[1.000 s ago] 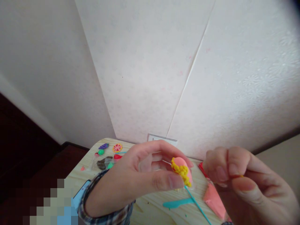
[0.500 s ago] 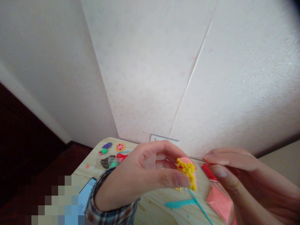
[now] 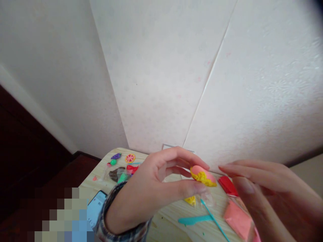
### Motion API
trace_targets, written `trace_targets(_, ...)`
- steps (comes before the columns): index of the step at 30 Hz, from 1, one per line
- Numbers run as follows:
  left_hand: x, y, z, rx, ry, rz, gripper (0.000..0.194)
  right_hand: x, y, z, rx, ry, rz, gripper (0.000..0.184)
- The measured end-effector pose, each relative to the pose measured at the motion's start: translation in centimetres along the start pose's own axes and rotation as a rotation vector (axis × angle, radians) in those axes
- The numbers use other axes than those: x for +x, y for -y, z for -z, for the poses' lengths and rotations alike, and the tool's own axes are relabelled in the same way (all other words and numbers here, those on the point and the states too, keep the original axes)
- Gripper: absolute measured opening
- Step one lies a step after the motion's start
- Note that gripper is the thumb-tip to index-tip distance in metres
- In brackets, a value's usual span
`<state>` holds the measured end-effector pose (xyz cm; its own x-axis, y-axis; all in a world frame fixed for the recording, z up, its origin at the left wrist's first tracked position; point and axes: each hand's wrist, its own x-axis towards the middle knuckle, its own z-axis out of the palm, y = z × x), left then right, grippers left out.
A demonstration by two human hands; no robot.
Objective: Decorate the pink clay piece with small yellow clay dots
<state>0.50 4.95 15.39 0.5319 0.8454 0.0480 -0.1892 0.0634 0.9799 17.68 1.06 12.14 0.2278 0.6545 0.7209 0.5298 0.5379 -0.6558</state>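
Observation:
My left hand [image 3: 161, 188] is closed, pinching a small clay piece [image 3: 203, 173] between thumb and fingertips. The piece is a smooth pink lump with a bumpy yellow layer along its near side. To its right, apart from it, is my right hand [image 3: 267, 191], its fingers close together and the thumb near them. Whatever the right fingertips hold, if anything, cannot be made out. Under the hands lie a turquoise clay knife [image 3: 195, 219], a thin turquoise stick tool [image 3: 214, 220] and a small packet of yellow clay [image 3: 190, 200].
Right of centre on the wooden table [image 3: 166, 228] are a red clay packet [image 3: 228, 186] and a pink one [image 3: 238, 220]. At the far left sit purple clay grapes [image 3: 116, 156], a round fruit slice [image 3: 130, 158] and a dark clay bag [image 3: 117, 173]. A phone [image 3: 96, 205] lies near the left sleeve.
The left hand has turned the clay piece, so its pink top shows more and the yellow part now faces lower. The right hand has shifted slightly.

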Motion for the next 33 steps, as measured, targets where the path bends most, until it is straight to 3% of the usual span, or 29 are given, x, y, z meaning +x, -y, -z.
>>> trace_targets(5, 0.16, 0.18, -0.37, 0.066, -0.052, -0.070, 0.016, 0.16, 0.04, 0.25, 0.021, 0.070, 0.137, 0.023)
trace_targets(14, 0.19, -0.01, -0.56, 0.099, -0.058, -0.061, 0.016, 0.32, 0.25, -0.36, 0.087, 0.029, 0.044, 0.013)
trace_targets(22, 0.04, 0.11, -0.57, 0.085, -0.070, -0.093, 0.016, 0.44, -0.22, 0.35, -0.065, 0.098, 0.242, 0.019)
trace_targets(28, 0.15, 0.19, -0.50, 0.083, -0.078, -0.113, 0.018, 0.68, -0.47, 0.17, 0.073, 0.049, 0.218, 0.020)
trace_targets(33, 0.05, 0.17, -0.82, 0.074, -0.084, -0.114, 0.016, 0.42, -0.48, 0.56, -0.086, 0.047, 0.290, 0.029)
